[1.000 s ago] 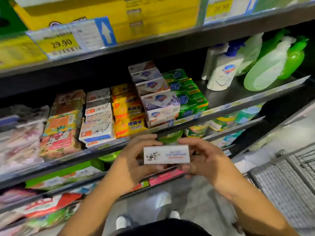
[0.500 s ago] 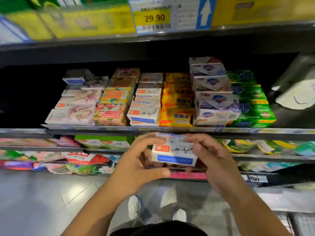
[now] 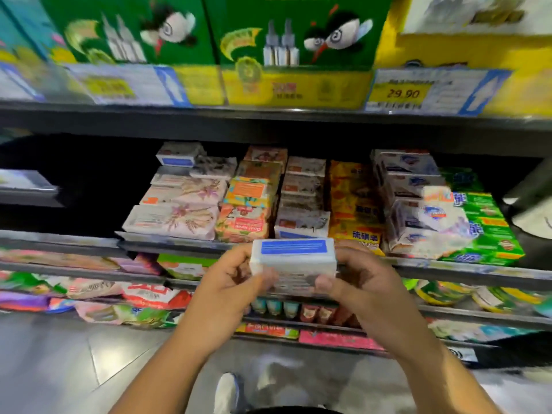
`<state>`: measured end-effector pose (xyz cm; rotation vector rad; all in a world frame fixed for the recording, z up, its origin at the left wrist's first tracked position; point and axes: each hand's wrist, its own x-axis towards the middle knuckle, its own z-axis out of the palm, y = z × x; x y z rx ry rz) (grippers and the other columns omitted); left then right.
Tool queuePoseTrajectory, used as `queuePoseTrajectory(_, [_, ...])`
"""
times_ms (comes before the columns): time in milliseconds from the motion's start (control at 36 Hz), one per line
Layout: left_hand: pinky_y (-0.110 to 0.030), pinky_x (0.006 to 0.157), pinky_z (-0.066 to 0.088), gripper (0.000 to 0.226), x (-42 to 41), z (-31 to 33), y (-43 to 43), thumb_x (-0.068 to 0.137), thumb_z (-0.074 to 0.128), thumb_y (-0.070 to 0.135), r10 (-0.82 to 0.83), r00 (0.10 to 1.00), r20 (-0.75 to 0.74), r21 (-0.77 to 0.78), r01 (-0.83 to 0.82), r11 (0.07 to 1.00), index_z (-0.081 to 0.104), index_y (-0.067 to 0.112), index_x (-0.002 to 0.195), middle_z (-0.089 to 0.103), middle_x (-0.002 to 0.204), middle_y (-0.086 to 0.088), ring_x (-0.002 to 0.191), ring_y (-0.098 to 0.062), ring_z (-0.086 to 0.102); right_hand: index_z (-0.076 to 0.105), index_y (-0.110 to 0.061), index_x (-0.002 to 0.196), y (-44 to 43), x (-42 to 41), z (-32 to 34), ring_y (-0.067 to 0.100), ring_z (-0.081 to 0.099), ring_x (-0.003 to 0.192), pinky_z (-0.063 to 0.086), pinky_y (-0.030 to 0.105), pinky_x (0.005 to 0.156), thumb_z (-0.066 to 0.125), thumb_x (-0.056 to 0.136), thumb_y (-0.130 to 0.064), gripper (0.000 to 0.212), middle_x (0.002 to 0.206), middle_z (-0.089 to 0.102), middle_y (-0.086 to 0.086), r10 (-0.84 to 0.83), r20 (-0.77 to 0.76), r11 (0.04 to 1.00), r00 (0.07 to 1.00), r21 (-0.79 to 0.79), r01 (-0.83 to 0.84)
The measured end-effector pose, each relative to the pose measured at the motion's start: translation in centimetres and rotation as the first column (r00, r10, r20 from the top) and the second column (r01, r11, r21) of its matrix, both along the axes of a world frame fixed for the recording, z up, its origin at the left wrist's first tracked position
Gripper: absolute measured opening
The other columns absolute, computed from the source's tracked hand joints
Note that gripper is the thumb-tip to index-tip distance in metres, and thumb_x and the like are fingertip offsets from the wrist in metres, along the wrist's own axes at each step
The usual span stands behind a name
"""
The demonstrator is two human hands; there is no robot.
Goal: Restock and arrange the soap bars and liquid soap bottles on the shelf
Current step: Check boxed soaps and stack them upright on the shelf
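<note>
A white soap bar box (image 3: 292,258) with a blue panel on its upper face is held in both hands just in front of the shelf edge (image 3: 179,245). My left hand (image 3: 230,282) grips its left end, and my right hand (image 3: 355,279) grips its right end. Directly behind it on the shelf stands a stack of matching white soap boxes (image 3: 303,198). Pink floral bars (image 3: 176,216), orange floral bars (image 3: 248,210), yellow bars (image 3: 355,204), white shield-logo bars (image 3: 412,198) and green bars (image 3: 484,228) fill the same shelf in rows.
Green and yellow cartons (image 3: 292,34) and a 29.90 price tag (image 3: 403,92) sit on the shelf above. Lower shelves hold bagged goods (image 3: 143,294) and small packets (image 3: 298,309). A pale bottle (image 3: 531,213) shows at the right edge. Grey floor tiles (image 3: 74,360) lie below.
The box has been turned so its blue panel faces up, and lifted closer to the shelf edge. The camera has tilted upward, showing more of the top shelf.
</note>
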<state>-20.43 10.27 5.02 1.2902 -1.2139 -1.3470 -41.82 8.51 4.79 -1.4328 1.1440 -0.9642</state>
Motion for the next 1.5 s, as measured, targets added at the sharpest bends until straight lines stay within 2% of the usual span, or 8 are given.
queuePoseTrajectory(333, [-0.027,0.063,0.056,0.067,8.9,1.1,-3.3,0.053,0.086,0.034,0.106,0.984,-0.144,-0.207,-0.135,0.969,0.06,0.022,0.114,0.073,0.093,-0.007,0.085,-0.019,0.07,0.056,-0.057,0.103,-0.3,11.6,0.3,0.003,0.065,0.101,0.056,0.026,0.081,0.085,0.057,-0.044,0.055,0.107,0.065,-0.025,-0.059,-0.016,0.998,0.998,0.034,0.06])
queuePoseTrajectory(500, [-0.028,0.066,0.058,0.064,12.8,1.0,-4.5,0.059,0.091,0.016,-0.04,0.999,-0.022,-0.189,0.035,0.981,0.058,0.033,0.111,0.074,0.095,0.004,0.085,-0.015,0.072,0.054,-0.044,0.117,-0.2,19.0,-1.6,-0.004,0.066,0.098,0.053,0.015,0.076,0.088,0.072,-0.008,0.067,0.105,0.067,-0.03,-0.006,-0.056,0.992,0.998,0.123,0.013])
queuePoseTrajectory(722, [-0.032,0.071,0.06,0.064,19.5,-0.1,-5.5,0.061,0.095,0.023,-0.068,0.998,0.012,-0.201,0.069,0.977,0.057,0.038,0.11,0.073,0.097,0.003,0.09,-0.019,0.07,0.054,-0.029,0.126,-1.5,19.8,-0.5,0.019,0.069,0.101,0.055,0.031,0.085,0.091,0.062,-0.016,0.075,0.107,0.073,-0.001,-0.131,-0.077,0.985,0.988,0.102,0.138])
queuePoseTrajectory(889, [-0.035,0.086,0.056,0.074,22.4,-1.4,-5.3,0.061,0.093,0.037,-0.228,0.965,0.126,-0.123,0.243,0.962,0.049,0.057,0.117,0.067,0.107,0.02,0.103,-0.01,0.067,0.054,-0.027,0.125,-2.4,22.1,2.9,0.02,0.068,0.087,0.056,0.035,0.078,0.087,0.053,-0.023,0.079,0.093,0.074,0.007,-0.205,0.127,0.976,0.97,-0.044,0.212])
queuePoseTrajectory(1139, [-0.021,0.077,0.055,0.071,24.7,-3.1,-5.8,0.068,0.089,0.021,-0.224,0.949,0.22,-0.08,0.247,0.966,0.052,0.036,0.126,0.067,0.109,0.019,0.098,-0.001,0.066,0.042,-0.057,0.129,-3.0,27.4,3.8,-0.008,0.054,0.117,0.037,0.009,0.094,0.09,0.069,-0.024,0.084,0.108,0.066,-0.019,0.028,-0.286,0.991,0.958,-0.12,-0.065])
queuePoseTrajectory(1222, [-0.029,0.076,0.058,0.068,26.6,-2.6,-5.7,0.058,0.095,0.016,-0.124,0.991,0.06,-0.063,0.127,0.99,0.061,0.045,0.109,0.071,0.109,0.006,0.098,-0.012,0.069,0.047,-0.055,0.126,-4.0,26.6,4.1,0.003,0.062,0.108,0.046,0.016,0.089,0.089,0.069,-0.017,0.081,0.102,0.071,-0.01,-0.026,-0.16,0.992,0.987,-0.123,0.006])
queuePoseTrajectory(1333, [-0.036,0.071,0.06,0.076,27.8,-0.8,-6.2,0.046,0.089,0.022,0.014,0.959,-0.285,-0.046,-0.028,0.999,0.059,0.023,0.116,0.073,0.102,-0.011,0.093,-0.028,0.072,0.052,-0.028,0.13,-4.9,26.4,3.6,0.01,0.062,0.08,0.053,0.027,0.072,0.083,0.069,-0.008,0.071,0.081,0.066,-0.001,-0.069,0.084,0.997,0.994,-0.017,0.07])
queuePoseTrajectory(1500, [-0.034,0.067,0.052,0.044,26.2,-0.4,-7.0,0.07,0.082,0.034,0.123,0.945,-0.302,0.299,-0.029,0.954,0.069,0.01,0.104,0.074,0.094,-0.017,0.08,-0.031,0.072,0.061,-0.028,0.109,-5.1,27.3,1.9,0.001,0.065,0.07,0.047,0.007,0.064,0.068,0.091,-0.031,0.02,0.082,0.07,-0.011,-0.004,-0.077,0.954,0.997,0.298,0.027])
